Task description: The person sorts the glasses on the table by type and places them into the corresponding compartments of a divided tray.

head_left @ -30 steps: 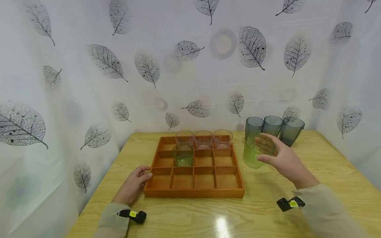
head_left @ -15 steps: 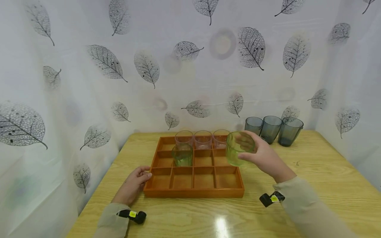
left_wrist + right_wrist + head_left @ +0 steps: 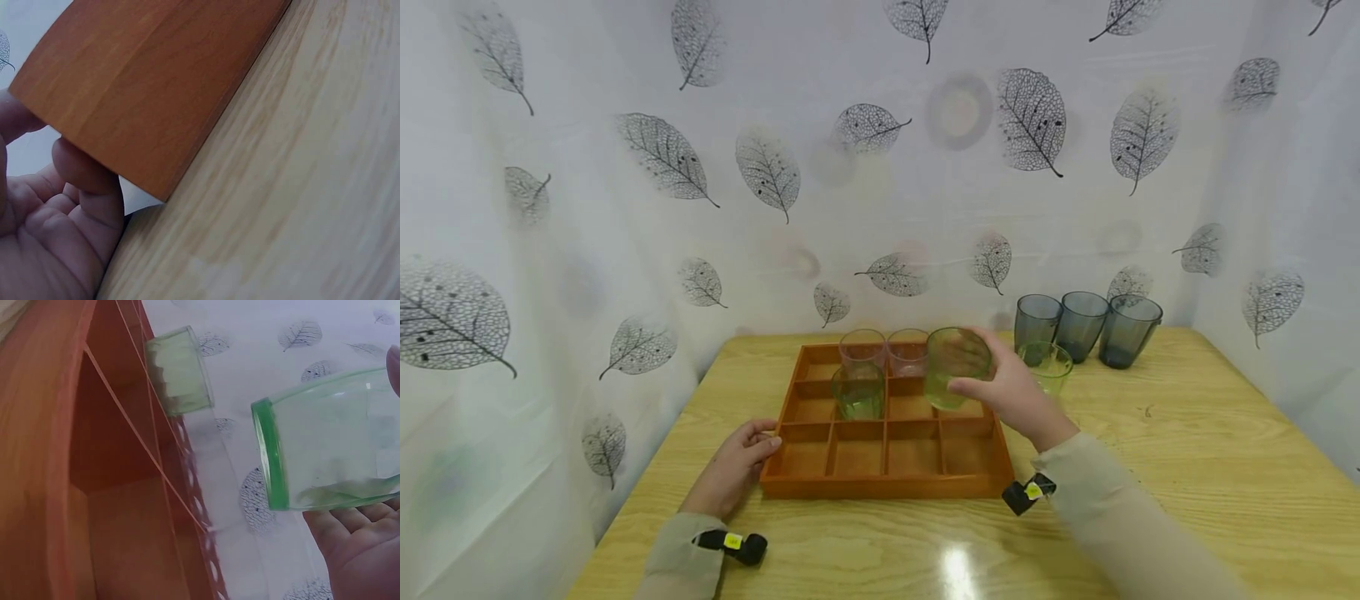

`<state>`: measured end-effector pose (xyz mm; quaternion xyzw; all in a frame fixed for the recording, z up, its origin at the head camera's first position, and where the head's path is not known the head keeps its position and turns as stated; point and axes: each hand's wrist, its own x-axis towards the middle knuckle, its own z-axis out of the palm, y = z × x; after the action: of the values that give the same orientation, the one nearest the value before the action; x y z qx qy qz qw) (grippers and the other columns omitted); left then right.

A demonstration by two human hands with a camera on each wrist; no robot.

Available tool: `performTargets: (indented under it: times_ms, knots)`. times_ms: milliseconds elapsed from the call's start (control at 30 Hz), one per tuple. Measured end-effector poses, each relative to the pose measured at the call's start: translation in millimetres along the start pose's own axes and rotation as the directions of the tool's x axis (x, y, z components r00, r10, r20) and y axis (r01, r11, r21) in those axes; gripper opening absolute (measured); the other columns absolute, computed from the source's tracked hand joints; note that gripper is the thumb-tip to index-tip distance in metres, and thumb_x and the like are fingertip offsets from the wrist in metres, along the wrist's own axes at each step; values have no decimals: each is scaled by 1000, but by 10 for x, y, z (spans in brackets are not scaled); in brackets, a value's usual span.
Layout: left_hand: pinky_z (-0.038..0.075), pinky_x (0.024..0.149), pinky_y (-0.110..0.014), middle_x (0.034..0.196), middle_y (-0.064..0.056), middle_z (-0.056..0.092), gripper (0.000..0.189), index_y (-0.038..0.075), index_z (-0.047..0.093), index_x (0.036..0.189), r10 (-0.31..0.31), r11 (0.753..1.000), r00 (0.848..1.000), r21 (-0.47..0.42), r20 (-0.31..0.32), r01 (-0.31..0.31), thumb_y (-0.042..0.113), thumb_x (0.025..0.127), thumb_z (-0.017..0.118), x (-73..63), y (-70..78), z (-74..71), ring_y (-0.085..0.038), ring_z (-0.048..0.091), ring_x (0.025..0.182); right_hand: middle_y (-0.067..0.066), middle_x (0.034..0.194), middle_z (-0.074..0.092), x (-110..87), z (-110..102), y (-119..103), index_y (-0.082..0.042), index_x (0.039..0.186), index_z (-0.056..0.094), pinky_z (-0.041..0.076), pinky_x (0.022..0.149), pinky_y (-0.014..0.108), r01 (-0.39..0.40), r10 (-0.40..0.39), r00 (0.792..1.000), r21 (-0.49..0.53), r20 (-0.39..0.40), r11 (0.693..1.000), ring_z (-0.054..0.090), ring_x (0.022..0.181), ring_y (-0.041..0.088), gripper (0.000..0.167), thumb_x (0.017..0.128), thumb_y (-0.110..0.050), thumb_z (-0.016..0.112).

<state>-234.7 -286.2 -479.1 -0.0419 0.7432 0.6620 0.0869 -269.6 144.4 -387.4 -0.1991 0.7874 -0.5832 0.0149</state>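
Note:
My right hand [image 3: 1011, 387] grips a green glass [image 3: 951, 383] above the right part of a wooden compartment tray [image 3: 887, 487]. In the right wrist view, the held green glass [image 3: 325, 450] lies sideways with its thick green base toward the tray. Another green glass [image 3: 859, 396] stands in the middle row of the tray. Pale pink glasses [image 3: 862, 350] stand in the back row; the held glass hides the right end of that row. My left hand [image 3: 733, 467] holds the tray's left edge, and curled fingers [image 3: 87, 165] touch its side in the left wrist view.
A further green glass [image 3: 1051, 367] stands on the wooden table [image 3: 1187, 467] to the right, partly behind my right hand. Three grey-blue glasses [image 3: 1081, 325] stand at the back right. A curtain [image 3: 850, 208] with a leaf print hangs behind the table.
My right hand has carried the green glass leftward from beside the tray to above it. A green glass on the table has come into view behind the hand. The left hand has stayed put.

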Motion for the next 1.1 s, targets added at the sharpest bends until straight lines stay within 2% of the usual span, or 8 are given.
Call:
performTargets:
  times_ms: [100,167,333,467,567,867,1100]
  knots:
    - [48,77,-27,104,-7,53,44,-2,42,139,2,1000,1000,-5,4,-2,15,103,60,5,-1,-4,-18,52,92,0,152,45,83,112,56,-23,158,30,42,105,50,38,-38,999,73,2,997,47,136,26,83,91,-27,79]
    - [48,77,-27,104,-8,53,44,-2,42,139,1,1000,1000,-4,2,-1,15,103,60,3,2,1,-19,51,92,0,151,45,128,183,93,-25,157,31,41,106,50,33,-32,999,50,-22,998,47,136,26,85,89,-33,80]
    - [48,77,-27,104,-8,53,43,-3,42,139,0,1000,1000,1,-2,0,14,103,59,4,14,9,-19,52,92,6,157,36,201,356,148,-30,157,32,34,109,58,-40,36,995,-35,-90,999,38,141,33,90,84,-45,82]
    - [47,77,-26,103,-7,53,43,-2,42,139,-1,1000,1000,-1,-1,1,13,103,59,0,9,8,-18,52,91,9,162,28,248,483,197,-30,159,29,31,110,60,-95,93,990,-13,-110,995,32,144,36,97,81,-49,83]
    - [47,76,-26,103,-7,53,43,-3,42,139,0,1000,1000,3,-1,0,14,103,59,-10,11,9,-18,52,91,10,162,29,277,550,230,-28,159,29,31,110,60,-118,116,987,-12,-111,993,32,144,37,98,80,-48,84]
    - [46,74,-25,102,-6,53,44,-3,41,140,6,1000,1000,6,-5,-5,13,103,59,-9,18,26,-16,51,89,13,159,34,304,603,305,-20,159,29,32,110,60,-116,108,990,-97,-89,988,33,143,39,98,81,-47,84]
    - [47,80,-26,107,-9,55,45,-3,43,141,6,999,1000,36,-4,-6,15,103,59,-13,9,36,-18,53,94,10,158,35,281,623,313,-20,158,31,34,108,60,-143,135,988,-118,-72,983,35,143,37,92,85,-42,82]
